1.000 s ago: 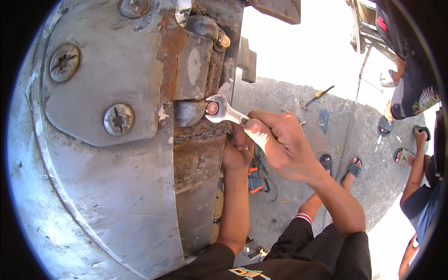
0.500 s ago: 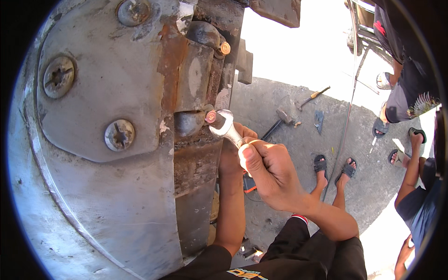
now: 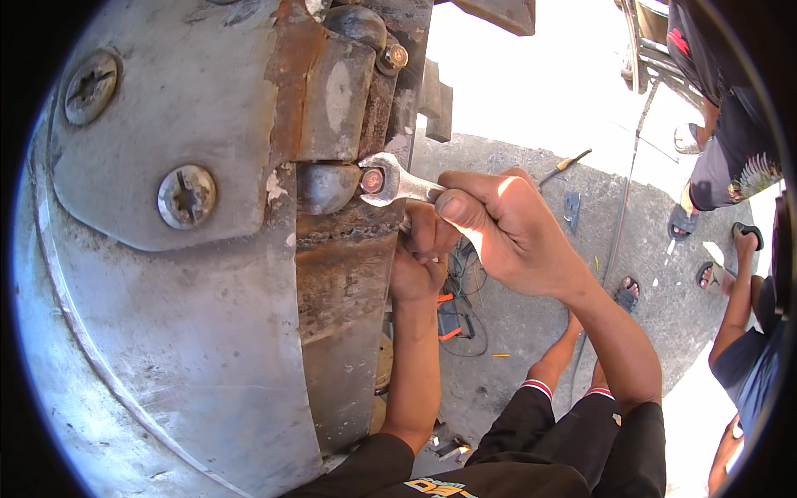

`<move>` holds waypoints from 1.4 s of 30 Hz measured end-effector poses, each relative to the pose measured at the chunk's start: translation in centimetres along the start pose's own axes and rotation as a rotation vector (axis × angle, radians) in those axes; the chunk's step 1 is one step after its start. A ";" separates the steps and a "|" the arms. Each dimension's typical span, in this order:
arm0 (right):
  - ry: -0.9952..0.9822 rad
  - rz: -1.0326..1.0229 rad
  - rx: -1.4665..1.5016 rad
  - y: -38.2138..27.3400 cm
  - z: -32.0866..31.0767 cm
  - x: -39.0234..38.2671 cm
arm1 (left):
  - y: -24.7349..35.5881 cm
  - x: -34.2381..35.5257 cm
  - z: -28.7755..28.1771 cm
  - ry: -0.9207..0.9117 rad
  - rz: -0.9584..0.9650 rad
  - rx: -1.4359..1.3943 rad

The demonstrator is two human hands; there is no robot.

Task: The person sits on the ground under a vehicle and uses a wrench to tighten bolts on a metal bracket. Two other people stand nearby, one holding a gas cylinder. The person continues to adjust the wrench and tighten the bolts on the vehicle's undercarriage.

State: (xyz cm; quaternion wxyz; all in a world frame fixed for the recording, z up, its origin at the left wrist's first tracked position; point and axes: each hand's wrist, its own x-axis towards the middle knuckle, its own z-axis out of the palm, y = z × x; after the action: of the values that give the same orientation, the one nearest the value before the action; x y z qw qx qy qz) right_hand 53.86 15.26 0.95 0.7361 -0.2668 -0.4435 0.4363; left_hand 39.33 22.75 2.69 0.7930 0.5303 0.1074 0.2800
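My right hand [image 3: 510, 232] is closed round the handle of a silver open-end wrench [image 3: 407, 187], thumb along its side. The wrench lies nearly level, its jaws around the copper-coloured head of a bolt [image 3: 373, 181]. That bolt sits beside a rounded metal lug [image 3: 325, 188] at the edge of a large grey metal housing [image 3: 207, 332]. Just below the wrench, my left hand [image 3: 425, 253] has its fingers curled at the rusty edge of the housing. Whatever those fingers grip is mostly hidden. A second bolt [image 3: 397, 56] shows higher up, beside another lug.
Big slotted screws [image 3: 187, 197] stud the housing's plate. On the concrete floor [image 3: 531, 365] lie a wooden-handled tool [image 3: 566, 166], a blue metal piece [image 3: 572, 209], and an orange-and-black case [image 3: 449, 319] with cables. People in sandals stand and sit at the right.
The wrench has swung from a slant to nearly level, and its jaws now surround the bolt head. My right hand has risen; more of my left hand shows. The view has shifted.
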 end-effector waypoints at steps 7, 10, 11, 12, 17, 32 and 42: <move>0.464 0.274 0.492 -3.5 11.5 -3.4 | 0.2 0.6 -1.8 -0.158 0.150 0.058; 0.442 0.301 0.571 -4.5 11.2 -3.4 | 0.7 1.2 -1.3 -0.207 0.087 0.063; 0.432 0.293 0.506 -5.0 10.5 -3.6 | 0.9 1.2 -0.9 -0.213 0.066 0.068; 0.408 0.285 0.431 -5.0 9.8 -4.0 | 1.2 0.9 -0.8 -0.195 0.037 0.070; 0.303 0.235 0.120 -1.3 5.4 -3.1 | 0.4 -0.8 -0.7 0.153 -0.099 0.100; -0.102 -0.016 -0.517 -1.3 -3.5 1.4 | 0.5 0.7 0.4 -0.009 0.004 0.155; -0.315 -0.043 -0.162 -1.5 -2.1 1.2 | -0.2 -2.2 -1.2 0.269 0.018 0.110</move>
State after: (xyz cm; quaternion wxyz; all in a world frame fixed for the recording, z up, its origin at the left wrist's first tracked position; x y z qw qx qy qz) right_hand 56.59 15.53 1.67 0.6425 -0.2442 -0.5928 0.4197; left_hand 37.03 22.42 1.68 0.7386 0.5316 0.2231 0.3494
